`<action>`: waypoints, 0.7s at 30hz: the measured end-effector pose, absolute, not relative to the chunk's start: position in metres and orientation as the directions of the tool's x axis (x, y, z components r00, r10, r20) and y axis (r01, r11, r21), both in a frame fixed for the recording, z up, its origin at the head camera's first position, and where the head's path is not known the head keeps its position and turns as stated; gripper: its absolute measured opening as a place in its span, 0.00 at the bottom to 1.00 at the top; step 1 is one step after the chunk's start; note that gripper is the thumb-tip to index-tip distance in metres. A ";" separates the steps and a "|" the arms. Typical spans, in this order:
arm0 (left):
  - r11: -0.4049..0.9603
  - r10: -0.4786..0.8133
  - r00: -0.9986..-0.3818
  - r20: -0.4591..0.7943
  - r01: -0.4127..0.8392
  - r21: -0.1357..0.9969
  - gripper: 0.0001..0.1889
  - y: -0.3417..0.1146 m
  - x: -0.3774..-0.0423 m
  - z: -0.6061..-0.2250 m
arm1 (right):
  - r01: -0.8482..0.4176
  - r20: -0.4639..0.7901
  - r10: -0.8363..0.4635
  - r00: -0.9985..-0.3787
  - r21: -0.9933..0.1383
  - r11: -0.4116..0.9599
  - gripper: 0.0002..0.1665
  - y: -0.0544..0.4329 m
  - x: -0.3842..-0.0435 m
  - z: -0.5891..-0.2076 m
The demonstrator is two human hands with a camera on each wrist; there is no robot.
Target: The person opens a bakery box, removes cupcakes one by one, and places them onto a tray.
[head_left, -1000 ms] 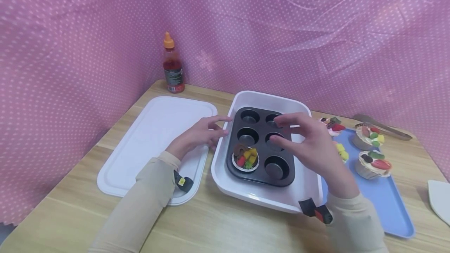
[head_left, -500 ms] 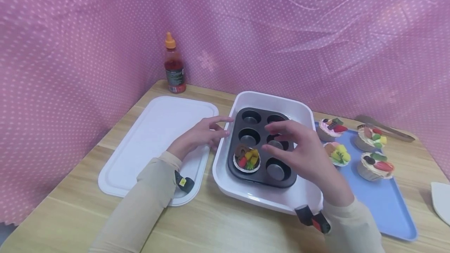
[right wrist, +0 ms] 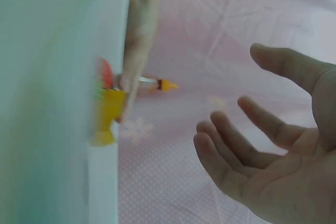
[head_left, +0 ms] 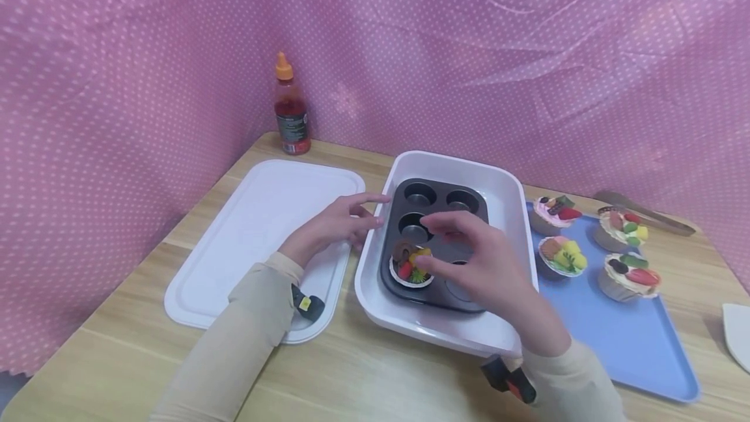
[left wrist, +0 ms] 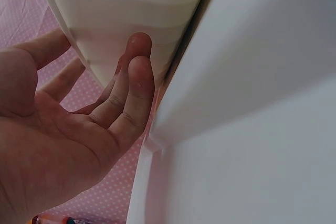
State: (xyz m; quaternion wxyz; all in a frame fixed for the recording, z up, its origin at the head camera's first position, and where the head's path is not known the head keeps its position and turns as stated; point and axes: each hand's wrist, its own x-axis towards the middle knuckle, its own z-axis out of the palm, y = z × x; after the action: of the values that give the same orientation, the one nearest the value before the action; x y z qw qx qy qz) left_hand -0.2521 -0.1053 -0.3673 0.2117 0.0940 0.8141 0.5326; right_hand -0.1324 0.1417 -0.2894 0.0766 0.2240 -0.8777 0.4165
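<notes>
A black muffin pan sits inside a white plastic tub. In its near-left cup stands a fruit-topped cupcake. My left hand touches the tub's left rim with thumb and index finger; in the left wrist view, the other fingers lie near the tub's outer wall. Above the pan's right side hovers my right hand, its fingers apart and holding nothing. From the head, its thumb tip overlaps the cupcake; the right wrist view shows the palm bare.
Several fruit-topped cupcakes stand on a blue tray to the right. Beyond it lie metal tongs. A white cutting board lies at the left, with a red sauce bottle behind. A white object shows at the right edge.
My right hand has moved left and toward me, from over the pan's far-right cups to beside the cupcake. My left hand stays at the rim.
</notes>
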 end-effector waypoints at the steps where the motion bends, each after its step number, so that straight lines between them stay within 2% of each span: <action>1: 0.413 0.379 -0.893 -0.243 -0.072 0.908 0.26 -0.105 -0.252 -0.367 | -0.440 0.308 -0.318 -0.897 -0.698 0.565 0.28 0.140 -0.133 -0.292; 5: 0.410 0.383 -0.892 -0.238 -0.066 0.910 0.26 -0.105 -0.252 -0.367 | -0.385 0.259 -0.289 -0.922 -0.700 0.602 0.32 0.135 -0.135 -0.299; 11: 0.415 0.388 -0.891 -0.235 -0.059 0.908 0.26 -0.106 -0.251 -0.367 | -0.370 0.241 -0.285 -0.928 -0.685 0.627 0.38 0.127 -0.138 -0.309; 21: 0.419 0.385 -0.893 -0.231 -0.054 0.906 0.27 -0.106 -0.251 -0.366 | -0.317 0.168 -0.275 -0.947 -0.630 0.709 0.40 0.122 -0.139 -0.318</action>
State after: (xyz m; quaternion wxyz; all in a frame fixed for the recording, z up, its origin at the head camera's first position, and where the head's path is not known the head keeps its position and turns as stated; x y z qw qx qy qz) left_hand -0.2508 -0.1061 -0.3661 0.2074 0.1013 0.8165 0.5292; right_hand -0.1394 0.1224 -0.3179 0.0307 0.1603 -0.9238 0.3464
